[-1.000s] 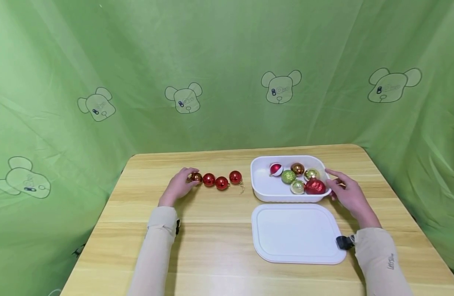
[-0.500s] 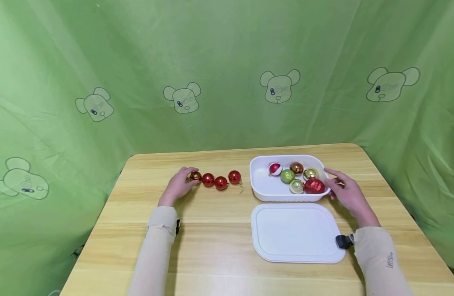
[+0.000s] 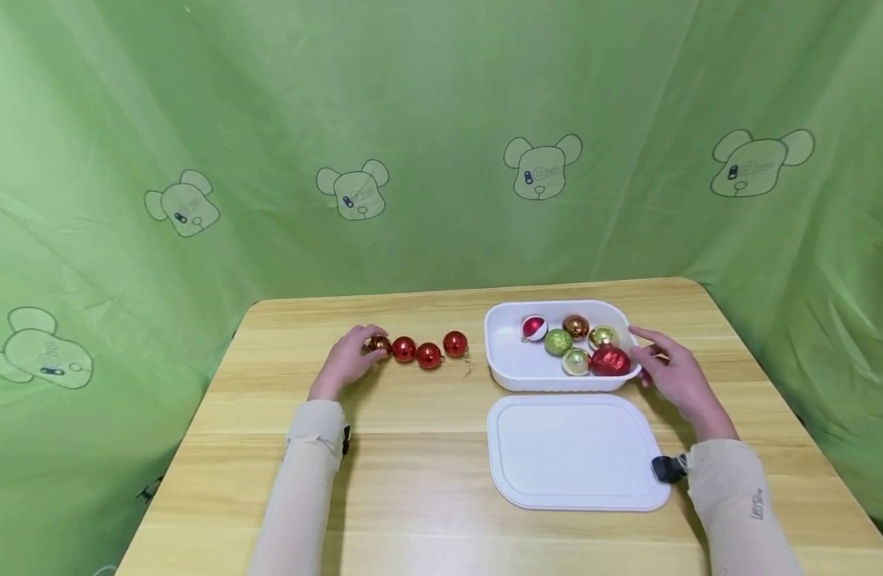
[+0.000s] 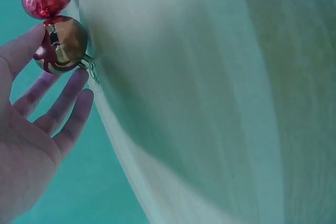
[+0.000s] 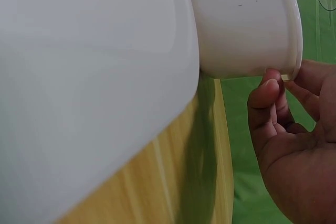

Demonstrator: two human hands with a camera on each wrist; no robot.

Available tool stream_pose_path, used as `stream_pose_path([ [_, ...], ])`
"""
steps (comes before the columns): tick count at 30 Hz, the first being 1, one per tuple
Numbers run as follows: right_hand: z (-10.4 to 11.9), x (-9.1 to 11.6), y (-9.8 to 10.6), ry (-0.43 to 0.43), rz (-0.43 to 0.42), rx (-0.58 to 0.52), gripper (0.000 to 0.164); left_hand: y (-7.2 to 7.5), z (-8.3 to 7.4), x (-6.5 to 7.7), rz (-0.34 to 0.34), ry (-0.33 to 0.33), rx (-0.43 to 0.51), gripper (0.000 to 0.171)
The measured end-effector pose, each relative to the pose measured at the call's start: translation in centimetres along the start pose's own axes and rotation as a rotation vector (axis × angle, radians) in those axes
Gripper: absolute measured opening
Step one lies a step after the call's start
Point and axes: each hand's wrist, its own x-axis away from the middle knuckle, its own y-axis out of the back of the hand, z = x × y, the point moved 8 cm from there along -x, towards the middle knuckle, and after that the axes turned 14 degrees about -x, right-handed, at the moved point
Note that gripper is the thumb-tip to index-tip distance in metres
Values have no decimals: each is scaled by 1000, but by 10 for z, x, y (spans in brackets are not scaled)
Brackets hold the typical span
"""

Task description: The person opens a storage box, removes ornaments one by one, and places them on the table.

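Note:
My left hand [image 3: 349, 360] holds a shiny bronze Christmas ball [image 4: 64, 44] between thumb and fingertips at the left end of a row of balls on the table. A faceted red ball [image 3: 403, 349] touches it on the right, followed by another red ball [image 3: 429, 356] and a third red ball [image 3: 456, 344] slightly apart. At the right, my right hand [image 3: 673, 376] grips the end rim of a white plastic box [image 3: 509, 364], its fingers bent at the wall in the right wrist view. Inside lie several balls, among them a large glittery red ball [image 3: 610, 360] and a green ball [image 3: 558, 342].
A white lid [image 3: 578, 452] lies flat in front of the box, close to its front wall. Green cloth [image 3: 427, 240] with bear outlines hangs behind the wooden table [image 3: 413, 480] and at its sides.

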Motion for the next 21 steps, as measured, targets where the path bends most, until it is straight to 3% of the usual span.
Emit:
stream_pose_path([
  [21,1,0,-2,6,-9,-5,57,5,-1,5,-22,-18,1,54],
])
